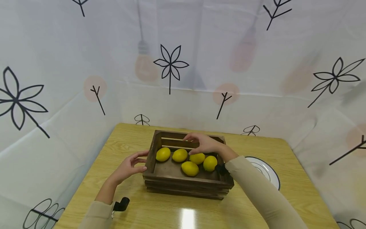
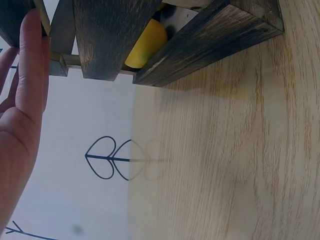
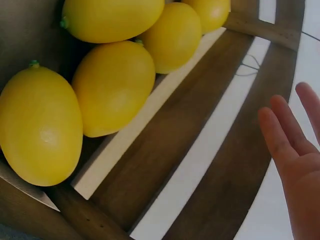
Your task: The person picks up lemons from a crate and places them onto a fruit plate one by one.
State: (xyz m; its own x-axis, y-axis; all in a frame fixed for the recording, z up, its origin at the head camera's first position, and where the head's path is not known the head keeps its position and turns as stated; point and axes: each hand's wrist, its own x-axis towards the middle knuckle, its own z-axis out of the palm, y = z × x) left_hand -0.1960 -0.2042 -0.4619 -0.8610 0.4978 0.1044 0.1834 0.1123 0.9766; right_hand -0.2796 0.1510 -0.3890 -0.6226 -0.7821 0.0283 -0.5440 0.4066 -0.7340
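lemons (image 1: 190,168), five in all, lie inside a brown slatted wooden crate (image 1: 183,186), with a person's right hand (image 1: 204,143) poised above them, its fingers loosely arched, well parted from the thumb and holding nothing. the thumb hangs over the far row; whether it meets a fruit cannot be told. at the crate's left end, the left hand (image 1: 130,167) is spread, thumb by the near corner and nearly straight fingers laid along the outer side, with no grip closed round the wood. four lemons line the far side, the leftmost set a little apart, while the fifth sits nearer the front wall; small green stem ends show from the right wrist. beige sleeves (image 1: 254,184) cover both forearms, and a black device (image 1: 121,204) is worn at each wrist. the crate stands on a wood-grain table (image 1: 123,140), a bright patch of light shining on its near part. to the right, a white plate (image 1: 267,170) with a dark rim is partly hidden by the forearm. behind hangs a pale backdrop (image 1: 200,31) printed with line-drawn flowers, twigs and pinkish circles.
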